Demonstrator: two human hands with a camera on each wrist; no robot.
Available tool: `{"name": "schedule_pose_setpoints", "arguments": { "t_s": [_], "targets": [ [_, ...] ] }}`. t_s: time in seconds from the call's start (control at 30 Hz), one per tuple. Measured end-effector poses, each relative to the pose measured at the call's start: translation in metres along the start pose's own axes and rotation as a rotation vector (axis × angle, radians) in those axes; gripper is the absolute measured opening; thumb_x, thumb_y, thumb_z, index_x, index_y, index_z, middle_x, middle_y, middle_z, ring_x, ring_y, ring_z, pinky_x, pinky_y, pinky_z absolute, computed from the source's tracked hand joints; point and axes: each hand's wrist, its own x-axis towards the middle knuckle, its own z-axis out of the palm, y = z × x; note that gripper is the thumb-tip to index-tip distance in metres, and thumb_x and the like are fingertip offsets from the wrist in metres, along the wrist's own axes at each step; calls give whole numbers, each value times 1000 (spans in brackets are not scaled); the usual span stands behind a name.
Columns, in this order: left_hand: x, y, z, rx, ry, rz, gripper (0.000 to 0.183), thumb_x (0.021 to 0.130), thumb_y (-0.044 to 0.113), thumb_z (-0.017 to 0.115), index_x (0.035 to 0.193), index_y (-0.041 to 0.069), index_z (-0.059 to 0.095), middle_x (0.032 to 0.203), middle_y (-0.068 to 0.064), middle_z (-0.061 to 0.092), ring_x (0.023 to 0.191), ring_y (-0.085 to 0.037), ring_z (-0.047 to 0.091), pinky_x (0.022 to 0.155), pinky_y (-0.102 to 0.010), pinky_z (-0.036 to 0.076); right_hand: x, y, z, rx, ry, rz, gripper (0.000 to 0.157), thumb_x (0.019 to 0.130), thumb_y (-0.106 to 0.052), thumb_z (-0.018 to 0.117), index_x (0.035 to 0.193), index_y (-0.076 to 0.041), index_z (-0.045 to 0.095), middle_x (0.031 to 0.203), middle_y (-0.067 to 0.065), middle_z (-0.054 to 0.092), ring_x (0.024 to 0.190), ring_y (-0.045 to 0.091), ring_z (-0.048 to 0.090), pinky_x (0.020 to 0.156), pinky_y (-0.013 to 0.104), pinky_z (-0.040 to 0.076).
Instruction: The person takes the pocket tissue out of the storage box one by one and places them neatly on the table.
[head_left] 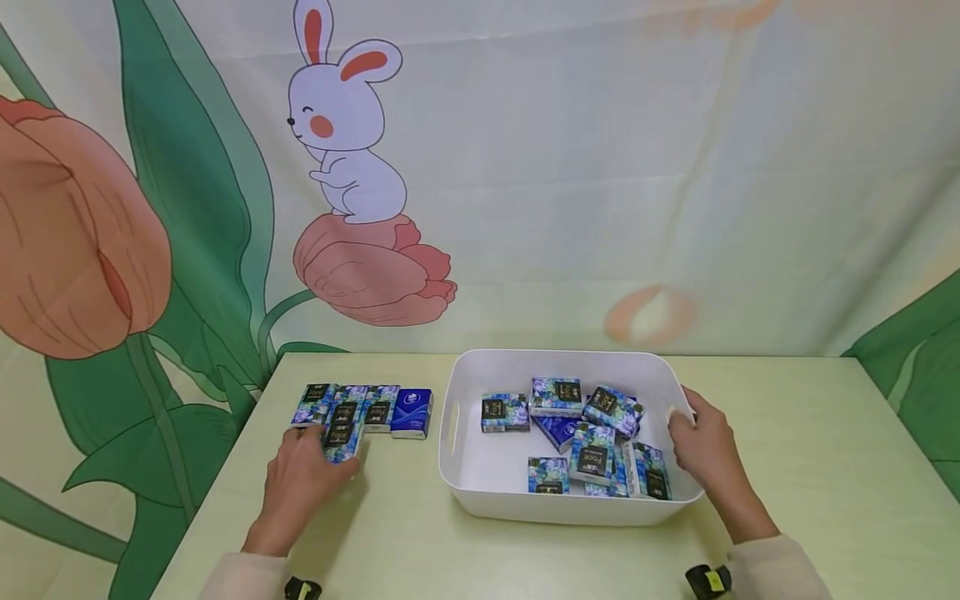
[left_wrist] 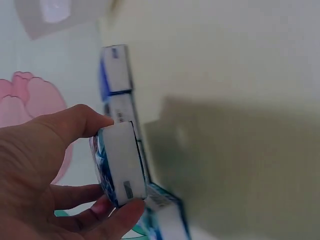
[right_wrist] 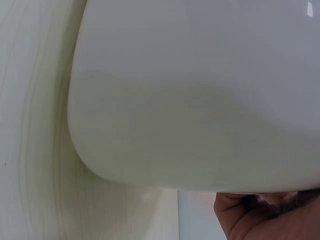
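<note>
My left hand [head_left: 296, 483] grips a small floral tissue pack [head_left: 342, 444] between thumb and fingers, over the near side of a row of packs. In the left wrist view the thumb is on one end of this pack [left_wrist: 121, 162] and fingers on the other, its white side showing. The row holds floral packs [head_left: 381, 408] with black labels and, at its right end, a plain blue pack [head_left: 412, 413]. My right hand [head_left: 708, 446] holds the right end of a white plastic bin [head_left: 487, 467] at its handle hole, thumb inside.
Several floral packs [head_left: 506, 412] lie loosely in the bin, some stacked, with a blue pack [head_left: 557, 433] partly under them. The light wooden table [head_left: 397, 533] ends at a curtain [head_left: 570, 208] printed with a rabbit and tulips.
</note>
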Motion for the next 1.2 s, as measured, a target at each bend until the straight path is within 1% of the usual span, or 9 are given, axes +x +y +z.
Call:
{"name": "schedule_pose_setpoints", "arguments": {
  "t_s": [0.23,0.4,0.5,0.6,0.67,0.8,0.93,1.13,1.2],
  "targets": [
    [0,-20,22,68,72,48,67,74,28,76,118,-19,58,114,-38,52,96,-52,54,79,-60,46,1,1,-1,6,0,-2,53,101,-13,41,152,0,39,90,25,62,55,18,54,48,32,47],
    [5,-23,28,81,86,67,62,79,26,76,119,-18,59,110,-36,50,95,-52,54,79,-62,46,1,1,0,9,4,-5,53,101,-12,42,152,-1,40,86,23,62,53,18,54,47,32,47],
    [5,-16,25,68,123,110,64,82,29,78,123,-17,60,112,-36,50,95,-52,56,79,-62,47,2,1,0,16,0,-7,52,101,-13,42,152,-1,40,83,21,62,52,18,53,47,32,46],
    [3,4,16,13,170,187,66,84,33,79,127,-13,60,115,-34,53,99,-50,57,81,-62,48,2,2,0,16,-2,-13,52,101,-13,42,152,-1,40,80,20,62,51,18,53,47,32,46],
    [3,23,8,-28,207,258,64,85,35,78,128,-10,62,116,-32,56,100,-47,59,81,-60,50,2,2,-1,13,0,-16,52,101,-13,42,152,-1,41,77,19,61,51,18,53,46,32,46],
    [6,62,-7,-70,231,359,60,87,36,77,130,-4,63,120,-26,57,105,-43,59,84,-59,51,3,2,-2,11,7,-17,52,100,-12,42,152,-1,41,74,18,61,50,18,53,46,32,46],
    [12,95,-17,-36,181,448,62,88,40,75,135,1,62,125,-21,57,112,-38,57,90,-57,51,3,2,-2,21,2,-6,53,100,-12,42,152,-1,41,77,19,61,51,18,53,47,32,46],
    [19,131,-17,70,92,700,65,86,45,77,135,7,63,121,-13,62,109,-31,58,92,-51,50,3,2,-1,25,3,-8,53,100,-12,43,152,-2,41,77,19,61,50,17,53,47,32,46],
    [20,140,-14,110,56,760,64,84,45,78,135,8,64,120,-12,63,108,-29,58,91,-50,50,3,2,-1,30,0,-8,53,100,-12,43,152,-1,42,74,18,60,50,17,52,46,32,46]
  ]
}}
